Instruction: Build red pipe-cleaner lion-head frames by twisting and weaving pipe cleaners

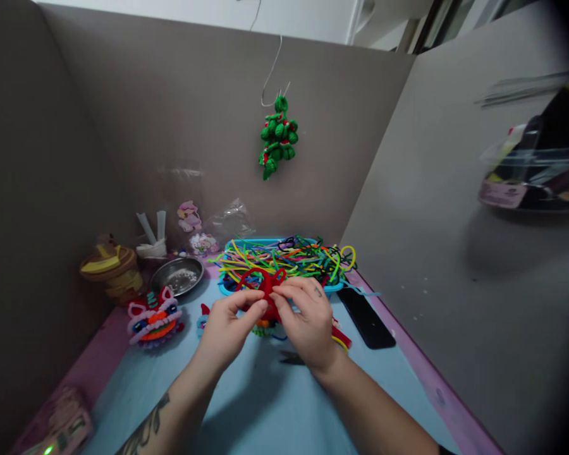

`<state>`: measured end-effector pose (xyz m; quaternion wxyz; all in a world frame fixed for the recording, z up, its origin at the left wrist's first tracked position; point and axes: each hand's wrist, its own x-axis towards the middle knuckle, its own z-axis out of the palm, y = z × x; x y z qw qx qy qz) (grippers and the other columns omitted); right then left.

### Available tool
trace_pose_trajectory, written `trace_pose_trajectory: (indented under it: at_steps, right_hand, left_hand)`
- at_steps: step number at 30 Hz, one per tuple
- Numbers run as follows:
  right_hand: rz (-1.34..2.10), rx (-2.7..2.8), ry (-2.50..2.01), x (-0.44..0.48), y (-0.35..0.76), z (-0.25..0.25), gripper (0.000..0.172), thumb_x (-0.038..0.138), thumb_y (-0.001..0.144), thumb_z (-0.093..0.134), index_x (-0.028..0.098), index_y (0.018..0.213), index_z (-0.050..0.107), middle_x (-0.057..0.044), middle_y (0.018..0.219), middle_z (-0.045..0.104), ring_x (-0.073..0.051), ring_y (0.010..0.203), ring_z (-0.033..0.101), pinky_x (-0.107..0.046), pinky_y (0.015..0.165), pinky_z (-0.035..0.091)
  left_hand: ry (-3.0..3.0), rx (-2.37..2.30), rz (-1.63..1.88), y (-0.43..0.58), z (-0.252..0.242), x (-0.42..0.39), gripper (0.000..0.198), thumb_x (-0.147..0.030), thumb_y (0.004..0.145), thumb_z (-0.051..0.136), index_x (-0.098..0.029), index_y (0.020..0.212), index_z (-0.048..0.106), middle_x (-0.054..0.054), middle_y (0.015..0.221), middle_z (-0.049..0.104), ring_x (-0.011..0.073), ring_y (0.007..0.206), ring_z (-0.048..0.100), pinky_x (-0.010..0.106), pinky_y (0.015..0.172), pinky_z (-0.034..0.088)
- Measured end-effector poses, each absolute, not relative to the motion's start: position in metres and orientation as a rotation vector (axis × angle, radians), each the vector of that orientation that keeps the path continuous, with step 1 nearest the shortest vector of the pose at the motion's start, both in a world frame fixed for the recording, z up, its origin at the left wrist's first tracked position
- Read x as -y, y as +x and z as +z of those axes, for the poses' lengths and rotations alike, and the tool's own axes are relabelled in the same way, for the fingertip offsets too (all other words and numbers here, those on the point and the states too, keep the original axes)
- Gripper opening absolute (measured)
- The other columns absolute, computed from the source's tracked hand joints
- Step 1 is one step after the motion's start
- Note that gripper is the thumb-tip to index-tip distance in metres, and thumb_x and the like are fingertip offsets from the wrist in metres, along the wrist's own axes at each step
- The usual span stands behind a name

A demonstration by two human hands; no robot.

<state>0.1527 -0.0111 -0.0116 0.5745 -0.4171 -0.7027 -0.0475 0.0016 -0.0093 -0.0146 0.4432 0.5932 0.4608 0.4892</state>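
Blue tabletop (142, 385) lying below; L hand (230, 321) & R hand (310, 322) facing inward, pinching red chenille stems (268, 283); pink label (502, 194) looking blurry

Craft workspace: heaped pipe cleaners (277, 258)

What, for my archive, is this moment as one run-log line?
left hand: pinches red piece | right hand: pinches red piece | behind: blue tray, coloured strips | hanging: green ornament

Dim overall (upper-right corner black).
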Motion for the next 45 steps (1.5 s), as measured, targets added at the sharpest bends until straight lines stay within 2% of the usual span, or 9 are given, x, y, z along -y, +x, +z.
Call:
trace_pose_trajectory:
  at_steps: [8, 13, 17, 21, 26, 31, 35, 38, 45]
  right_hand:
    - [0.04, 1.593, -0.948, 0.014, 0.145, -0.011, 0.012, 0.015, 0.082, 0.061, 0.021, 0.083, 0.071, -0.004, 0.082, 0.069, -0.018, 0.079, 0.06, -0.035, 0.075, 0.048]
    - [0.359, 1.47, -1.055, 0.015, 0.142, -0.014, 0.012, 0.022, 0.08, 0.063, 0.019, 0.075, 0.074, -0.009, 0.097, 0.06, -0.021, 0.097, 0.058, -0.036, 0.084, 0.048]
    - [0.498, 1.54, -1.005, 0.011, 0.148, -0.013, 0.018, 0.025, 0.084, 0.058, 0.02, 0.087, 0.075, -0.009, 0.103, 0.055, -0.02, 0.101, 0.056, -0.034, 0.089, 0.047]
    - [0.366, 1.579, -0.942, 0.01, 0.156, -0.01, 0.02, 0.027, 0.088, 0.053, 0.021, 0.096, 0.07, -0.006, 0.098, 0.053, -0.018, 0.095, 0.055, -0.033, 0.085, 0.047]
    - [0.098, 1.706, -0.887, 0.012, 0.158, -0.01, 0.015, 0.029, 0.081, 0.063, 0.019, 0.091, 0.063, -0.005, 0.086, 0.054, -0.019, 0.084, 0.054, -0.033, 0.076, 0.047]
    - [-0.01, 1.905, -0.894, 0.012, 0.155, -0.012, 0.021, 0.031, 0.077, 0.068, 0.018, 0.093, 0.062, -0.006, 0.086, 0.059, -0.021, 0.082, 0.054, -0.034, 0.074, 0.046]
    - [0.035, 2.09, -0.931, 0.007, 0.154, -0.017, 0.007, 0.023, 0.085, 0.059, 0.02, 0.089, 0.064, -0.005, 0.081, 0.064, -0.018, 0.079, 0.056, -0.032, 0.073, 0.045]
    - [0.041, 2.114, -0.908, 0.004, 0.154, -0.022, 0.012, 0.018, 0.089, 0.053, 0.019, 0.084, 0.064, -0.004, 0.08, 0.066, -0.016, 0.076, 0.056, -0.029, 0.072, 0.044]
    - [0.093, 2.093, -0.886, 0.008, 0.147, -0.022, 0.016, 0.02, 0.091, 0.05, 0.019, 0.08, 0.062, -0.005, 0.077, 0.066, -0.017, 0.074, 0.056, -0.03, 0.07, 0.045]
  left_hand:
    - [1.437, -1.112, 1.223, 0.002, -0.011, 0.012, 0.018, -0.033, 0.075, 0.068, -0.018, 0.082, 0.075, 0.005, 0.078, 0.072, 0.0168, 0.071, 0.06, 0.027, 0.07, 0.048]
    - [1.455, -1.161, 1.225, -0.002, -0.009, 0.01, 0.018, -0.033, 0.073, 0.07, -0.016, 0.079, 0.074, 0.005, 0.076, 0.071, 0.0168, 0.07, 0.06, 0.027, 0.068, 0.047]
    - [1.354, -1.112, 1.264, -0.003, -0.006, 0.009, 0.02, -0.034, 0.07, 0.073, -0.015, 0.079, 0.074, 0.005, 0.075, 0.071, 0.0165, 0.07, 0.061, 0.026, 0.069, 0.047]
    - [1.117, -1.072, 1.345, -0.003, -0.002, 0.007, 0.026, -0.035, 0.064, 0.077, -0.014, 0.077, 0.071, 0.002, 0.065, 0.068, 0.0127, 0.06, 0.058, 0.022, 0.061, 0.045]
    - [0.95, -1.012, 1.4, -0.003, 0.001, 0.006, 0.029, -0.033, 0.06, 0.08, -0.013, 0.076, 0.067, 0.0, 0.063, 0.067, 0.0108, 0.06, 0.057, 0.02, 0.061, 0.043]
    - [0.815, -0.964, 1.403, -0.002, 0.003, 0.005, 0.031, -0.031, 0.056, 0.081, -0.013, 0.076, 0.065, -0.001, 0.063, 0.065, 0.0103, 0.06, 0.057, 0.02, 0.06, 0.043]
    - [0.743, -0.946, 1.437, -0.001, 0.004, 0.003, 0.033, -0.03, 0.053, 0.082, -0.013, 0.075, 0.064, -0.002, 0.062, 0.064, 0.0095, 0.06, 0.056, 0.019, 0.059, 0.043]
    - [0.781, -0.94, 1.443, -0.002, 0.002, 0.001, 0.031, -0.033, 0.055, 0.08, -0.013, 0.072, 0.063, -0.002, 0.061, 0.062, 0.0088, 0.058, 0.053, 0.019, 0.058, 0.042]
    - [0.949, -1.04, 1.524, -0.003, -0.013, -0.003, 0.026, -0.037, 0.068, 0.072, -0.014, 0.068, 0.06, -0.004, 0.059, 0.055, 0.0083, 0.057, 0.046, 0.019, 0.056, 0.038]
